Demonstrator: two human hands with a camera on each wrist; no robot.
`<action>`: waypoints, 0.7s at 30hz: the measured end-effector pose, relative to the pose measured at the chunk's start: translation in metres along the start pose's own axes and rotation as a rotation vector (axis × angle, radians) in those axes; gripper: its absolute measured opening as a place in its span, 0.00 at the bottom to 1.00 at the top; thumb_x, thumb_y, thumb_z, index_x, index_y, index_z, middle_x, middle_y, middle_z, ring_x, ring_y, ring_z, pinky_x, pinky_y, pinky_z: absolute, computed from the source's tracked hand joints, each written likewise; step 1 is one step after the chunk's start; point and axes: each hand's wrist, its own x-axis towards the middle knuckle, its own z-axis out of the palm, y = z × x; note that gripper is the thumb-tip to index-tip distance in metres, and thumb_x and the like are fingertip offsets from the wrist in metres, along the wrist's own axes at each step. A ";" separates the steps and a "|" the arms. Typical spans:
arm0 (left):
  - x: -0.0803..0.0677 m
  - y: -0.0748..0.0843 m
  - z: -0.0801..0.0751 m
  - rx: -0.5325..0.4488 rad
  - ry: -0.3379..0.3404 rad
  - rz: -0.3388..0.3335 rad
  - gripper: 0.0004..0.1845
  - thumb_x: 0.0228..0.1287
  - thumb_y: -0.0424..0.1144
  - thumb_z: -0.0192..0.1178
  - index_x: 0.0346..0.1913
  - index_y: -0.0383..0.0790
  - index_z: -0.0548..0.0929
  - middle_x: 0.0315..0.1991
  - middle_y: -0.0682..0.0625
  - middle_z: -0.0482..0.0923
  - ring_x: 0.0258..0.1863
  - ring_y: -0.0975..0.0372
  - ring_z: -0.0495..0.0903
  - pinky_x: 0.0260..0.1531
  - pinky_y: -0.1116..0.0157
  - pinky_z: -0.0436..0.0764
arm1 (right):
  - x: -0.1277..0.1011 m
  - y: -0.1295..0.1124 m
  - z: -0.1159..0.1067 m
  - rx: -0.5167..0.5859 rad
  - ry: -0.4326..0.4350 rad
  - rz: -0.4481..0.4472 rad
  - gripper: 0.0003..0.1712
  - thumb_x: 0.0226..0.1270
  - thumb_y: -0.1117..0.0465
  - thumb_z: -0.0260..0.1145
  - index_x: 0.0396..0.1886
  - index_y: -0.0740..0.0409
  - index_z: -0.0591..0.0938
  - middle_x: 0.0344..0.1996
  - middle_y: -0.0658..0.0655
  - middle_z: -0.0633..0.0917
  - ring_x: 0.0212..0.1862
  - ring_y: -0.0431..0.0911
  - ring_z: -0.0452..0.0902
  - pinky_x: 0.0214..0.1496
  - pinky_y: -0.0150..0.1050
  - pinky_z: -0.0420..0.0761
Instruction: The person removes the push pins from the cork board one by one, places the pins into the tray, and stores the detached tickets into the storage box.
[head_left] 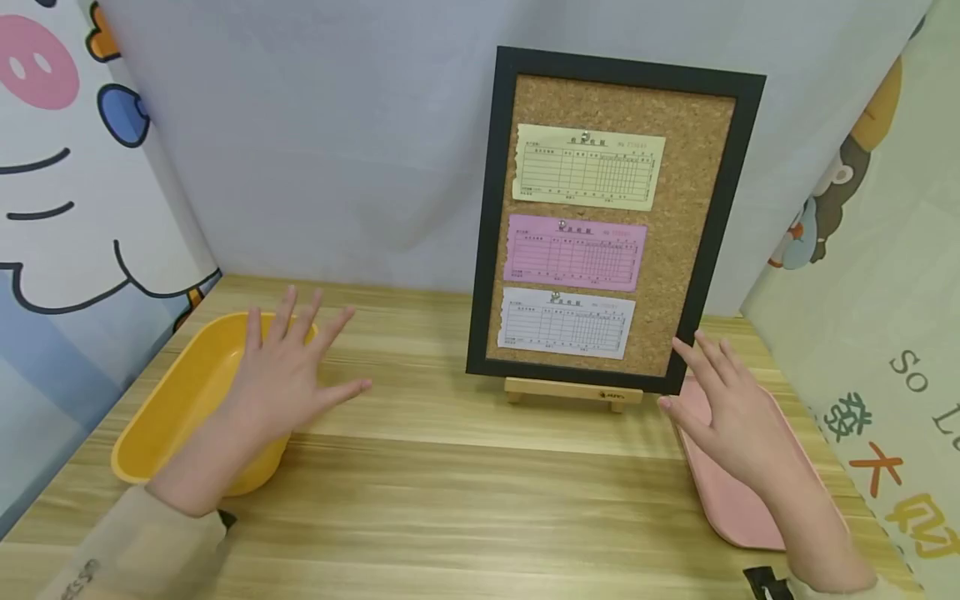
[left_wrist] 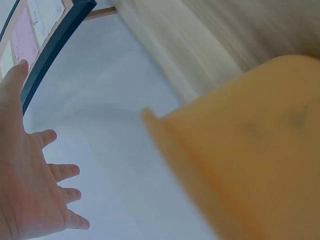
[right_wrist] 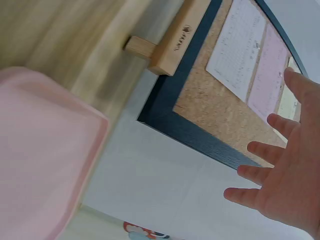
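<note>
A black-framed cork board (head_left: 690,167) stands upright at the back of the table. Pinned to it, one above another, are a yellow slip (head_left: 585,171), a pink slip (head_left: 573,254) and a white slip (head_left: 564,327), printed like receipts. With fingers spread, my left hand (head_left: 281,379) hovers over the yellow basin (head_left: 161,408), holding nothing. My right hand (head_left: 738,417) is also spread and bare, above the pink tray (head_left: 731,504) near the board's lower right corner. The right wrist view shows that hand (right_wrist: 292,170) in front of the board, its fingers apart.
A small wooden easel (head_left: 570,390) supports the board. Behind it hangs a pale cloth (head_left: 337,150). A cartoon-printed panel (head_left: 67,208) borders the left side, and a printed wall sheet (head_left: 862,333) the right. The wood-grain table (head_left: 450,500) spreads between basin and tray.
</note>
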 end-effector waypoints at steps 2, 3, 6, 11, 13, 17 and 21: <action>0.004 0.002 -0.005 -0.003 0.011 -0.002 0.49 0.54 0.74 0.49 0.74 0.54 0.52 0.75 0.39 0.41 0.73 0.47 0.27 0.63 0.36 0.31 | 0.003 -0.002 -0.005 0.028 0.016 -0.001 0.43 0.65 0.44 0.61 0.75 0.46 0.54 0.73 0.66 0.52 0.74 0.63 0.37 0.66 0.68 0.47; 0.006 0.003 -0.008 -0.005 0.018 -0.002 0.49 0.54 0.74 0.49 0.74 0.54 0.52 0.75 0.38 0.42 0.73 0.46 0.29 0.63 0.36 0.31 | 0.005 -0.004 -0.008 0.034 0.032 -0.006 0.42 0.65 0.44 0.61 0.74 0.46 0.54 0.73 0.66 0.52 0.74 0.63 0.39 0.65 0.68 0.49; 0.012 0.005 -0.015 0.001 0.043 0.009 0.49 0.54 0.75 0.49 0.74 0.53 0.52 0.74 0.38 0.44 0.74 0.44 0.33 0.63 0.36 0.32 | 0.010 -0.009 -0.014 0.056 0.094 -0.035 0.42 0.64 0.46 0.63 0.74 0.48 0.57 0.72 0.65 0.55 0.73 0.63 0.43 0.63 0.68 0.52; 0.022 0.009 -0.029 -0.018 0.108 0.035 0.49 0.53 0.72 0.53 0.73 0.50 0.55 0.73 0.37 0.48 0.73 0.42 0.38 0.64 0.35 0.36 | 0.021 -0.018 -0.027 0.032 0.196 -0.077 0.40 0.62 0.49 0.67 0.71 0.50 0.61 0.70 0.64 0.60 0.70 0.63 0.52 0.63 0.65 0.57; 0.026 0.010 -0.035 -0.036 0.135 0.043 0.48 0.53 0.70 0.56 0.73 0.49 0.56 0.72 0.37 0.49 0.73 0.42 0.39 0.64 0.35 0.39 | 0.026 -0.021 -0.032 0.026 0.222 -0.087 0.40 0.61 0.51 0.67 0.71 0.51 0.62 0.69 0.64 0.61 0.70 0.63 0.54 0.63 0.64 0.59; 0.035 0.014 -0.049 -0.042 0.205 0.065 0.47 0.52 0.66 0.60 0.72 0.49 0.58 0.71 0.36 0.53 0.71 0.41 0.46 0.62 0.35 0.46 | 0.034 -0.028 -0.043 0.031 0.259 -0.101 0.40 0.61 0.52 0.67 0.70 0.51 0.63 0.69 0.63 0.62 0.69 0.62 0.56 0.61 0.64 0.61; 0.045 0.019 -0.061 -0.039 0.265 0.091 0.47 0.51 0.64 0.62 0.71 0.47 0.59 0.68 0.36 0.57 0.69 0.40 0.51 0.62 0.37 0.52 | 0.041 -0.034 -0.054 0.045 0.328 -0.134 0.39 0.60 0.55 0.69 0.69 0.53 0.64 0.68 0.63 0.65 0.67 0.62 0.60 0.62 0.62 0.63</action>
